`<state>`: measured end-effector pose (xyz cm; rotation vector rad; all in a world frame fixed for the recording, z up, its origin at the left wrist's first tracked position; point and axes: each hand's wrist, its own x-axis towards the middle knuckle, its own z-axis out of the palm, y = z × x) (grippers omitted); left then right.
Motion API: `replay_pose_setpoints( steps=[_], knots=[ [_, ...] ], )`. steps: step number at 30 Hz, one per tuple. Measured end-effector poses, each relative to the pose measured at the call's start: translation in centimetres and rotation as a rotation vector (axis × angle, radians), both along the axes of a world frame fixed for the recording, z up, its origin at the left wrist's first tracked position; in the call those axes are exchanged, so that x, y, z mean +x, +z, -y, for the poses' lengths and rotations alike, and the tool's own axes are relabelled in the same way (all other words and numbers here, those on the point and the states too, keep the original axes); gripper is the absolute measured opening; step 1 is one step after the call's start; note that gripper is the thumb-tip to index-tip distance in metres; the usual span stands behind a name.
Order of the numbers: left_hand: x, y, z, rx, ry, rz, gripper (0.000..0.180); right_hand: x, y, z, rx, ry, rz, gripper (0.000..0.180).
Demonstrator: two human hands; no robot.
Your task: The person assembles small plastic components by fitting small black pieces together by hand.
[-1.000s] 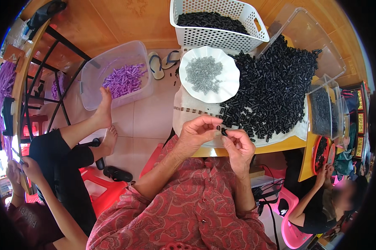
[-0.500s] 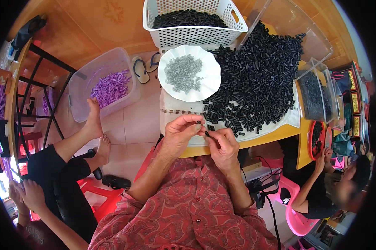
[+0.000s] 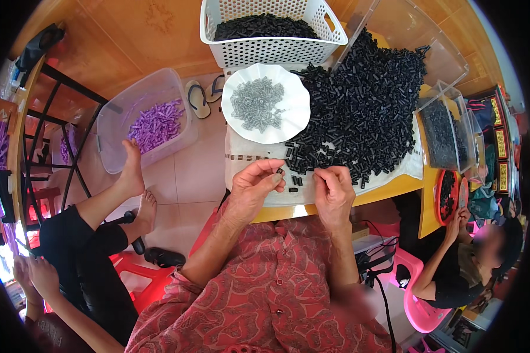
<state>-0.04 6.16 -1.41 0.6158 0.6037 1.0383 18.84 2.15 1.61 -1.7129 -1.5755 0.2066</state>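
We are pinching one small black piece [image 3: 279, 172] in our left hand [image 3: 254, 189], near the big black pile [image 3: 359, 112]. Our right hand [image 3: 333, 189] is curled loosely, reaching toward the pile, holding nothing we can see. Next, we think, it needs to pick one more piece carefully.

1. My feed is bright and even, daylight-like; colours read clean and nothing looks underexposed.
2. Strongest light is a blown-out bluish-white patch at the far left rim.
3. Shadows are soft; only a faint one under the white plate [image 3: 266, 103].
4. Mild sheen on the orange floor [image 3: 129, 35] at top, no harsh glare.
5. Heavy fisheye: black vignette corners, and the table edge [image 3: 394, 188] and black frame [image 3: 59, 117] bow near the rim.
6. Centre is sharp; the rim softens, and a blurred patch sits lower right.
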Motion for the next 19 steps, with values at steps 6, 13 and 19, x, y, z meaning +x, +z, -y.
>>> replay_pose_setpoints(
  steps=[6,13,19],
  knots=[
    [-0.2,-0.1,0.0,-0.033,0.001,0.033,0.023,-0.2,0.1,-0.9,-0.045,0.017,0.199,0.013],
    [0.0,-0.5,0.0,0.016,-0.008,0.003,0.02,-0.3,0.3,-1.4,-0.076,0.004,0.274,0.012],
    [-0.2,-0.4,0.0,0.009,-0.019,-0.019,0.021,-0.2,0.4,-1.5,-0.147,0.003,0.247,0.011]
  ],
)
